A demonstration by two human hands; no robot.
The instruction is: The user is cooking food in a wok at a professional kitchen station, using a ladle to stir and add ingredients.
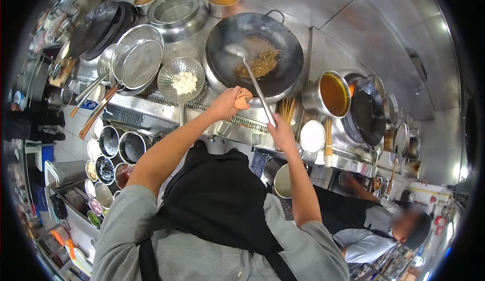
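Observation:
A large black wok sits on the range, with browned chopped food and some liquid inside. My right hand grips the handle of a metal ladle, whose bowl rests over the wok's middle. At the wok's near rim, my left hand is closed on a folded orange cloth; whether the cloth grips the rim is hard to tell. Left of the wok, a perforated metal strainer holds white cubes.
Wire-mesh strainers lie at the left, before a metal pot. A pot of brown-orange liquid and another wok stand at the right. Seasoning containers are at the lower left. A co-worker stands at the right.

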